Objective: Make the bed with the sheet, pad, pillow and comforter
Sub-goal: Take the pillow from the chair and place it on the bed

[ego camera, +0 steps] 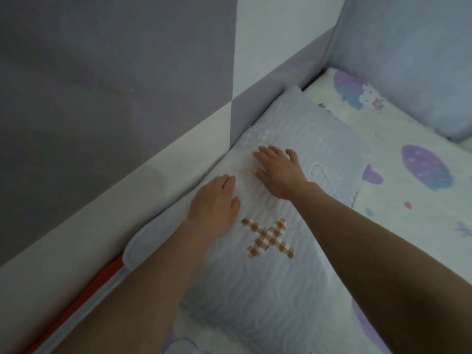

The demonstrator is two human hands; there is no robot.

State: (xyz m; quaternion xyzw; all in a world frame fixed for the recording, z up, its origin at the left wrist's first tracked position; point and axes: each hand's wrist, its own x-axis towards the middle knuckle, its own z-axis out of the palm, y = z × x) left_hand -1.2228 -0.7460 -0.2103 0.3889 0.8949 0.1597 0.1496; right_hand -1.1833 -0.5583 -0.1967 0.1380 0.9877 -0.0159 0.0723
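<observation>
Both hands lie flat on the pillow (pixel 281 213), which sits at the head end of the bed against the wall (pixel 115 98), on top of the printed sheet (pixel 398 180). The left hand (pixel 214 203) is palm down with fingers together, near the wall-side edge. The right hand (pixel 278 172) is palm down with fingers spread, a little farther up toward the corner. Neither hand grips anything; they press and smooth.

To do this step well, the palms should sweep outward from the middle toward the pillow's ends, flattening the quilted cover and squaring its wall-side edge along the bed rim (pixel 76 295), where a red strip shows. Light, even pressure should keep the filling from bunching under the checked cross patch (pixel 268 237).

The pillow's long axis runs along the wall, from lower left in the view up toward the far corner by the padded headboard (pixel 408 60). Its far end points into that corner; the near end is partly hidden by the forearms, so whether it lies fully straight is hard to say. The comforter is not clearly in view.
</observation>
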